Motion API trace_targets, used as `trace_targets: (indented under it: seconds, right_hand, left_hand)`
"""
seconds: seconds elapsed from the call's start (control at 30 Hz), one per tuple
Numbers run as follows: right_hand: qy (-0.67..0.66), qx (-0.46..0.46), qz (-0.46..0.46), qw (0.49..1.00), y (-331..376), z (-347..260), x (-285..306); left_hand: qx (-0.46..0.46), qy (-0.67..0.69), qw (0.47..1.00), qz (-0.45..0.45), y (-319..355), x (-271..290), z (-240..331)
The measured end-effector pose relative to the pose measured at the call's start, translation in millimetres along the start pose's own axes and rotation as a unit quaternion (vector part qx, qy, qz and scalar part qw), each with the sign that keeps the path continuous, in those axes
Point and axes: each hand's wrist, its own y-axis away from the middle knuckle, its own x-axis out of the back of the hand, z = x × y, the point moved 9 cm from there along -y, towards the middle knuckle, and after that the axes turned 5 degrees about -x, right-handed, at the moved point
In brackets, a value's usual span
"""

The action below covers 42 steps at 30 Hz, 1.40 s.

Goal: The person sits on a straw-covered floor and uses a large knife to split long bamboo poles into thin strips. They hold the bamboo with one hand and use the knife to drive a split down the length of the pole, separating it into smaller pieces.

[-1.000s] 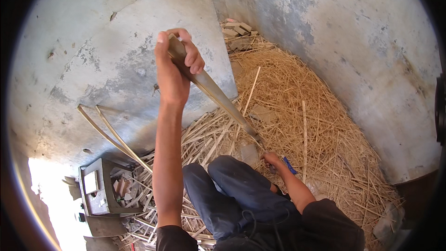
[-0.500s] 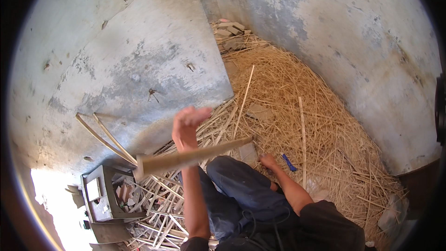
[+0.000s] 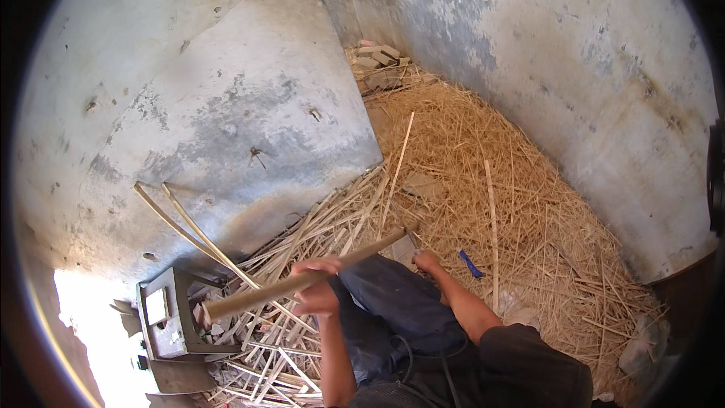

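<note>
A long split bamboo pole (image 3: pixel 249 301) slants over my lap, its thick cut end at the lower left and its far end near my right fist. My left hand (image 3: pixel 316 287) is wrapped round it toward the thick end. My right hand (image 3: pixel 427 260) is closed in front of my right knee, right by the pole's far end. A thin greyish piece shows between that fist and the pole, too small to name. Under the far end, a flat grey block (image 3: pixel 400 248) shows beside my knee.
Straw-like bamboo shavings (image 3: pixel 453 143) cover the floor ahead and to the right. Split strips (image 3: pixel 302 245) lie piled at left, near a small stool-like frame (image 3: pixel 172 317). Two strips (image 3: pixel 181 219) lean on the wall (image 3: pixel 226 106). A blue object (image 3: pixel 470 264) lies right of my fist; bricks (image 3: pixel 377 55) sit in the corner.
My left hand, raised and apart from the pole before, has come down and closed round it. The pole's thick end has dropped and shifted left. My right fist has moved slightly left.
</note>
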Motion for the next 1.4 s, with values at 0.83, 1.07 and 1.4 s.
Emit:
trace_targets:
  seconds: [0.83,1.07,1.4]
  right_hand:
    - [0.052,0.337,0.1,0.935,208,-196,131]
    - [0.178,0.418,0.157,0.877,294,-231,106]
    - [0.05,0.011,0.329,0.943,78,31,340]
  left_hand:
    - [-0.148,0.215,0.965,0.018,-61,77,206]
    - [-0.131,0.19,0.972,0.039,-55,78,184]
    - [-0.191,0.184,0.96,0.086,-28,229,321]
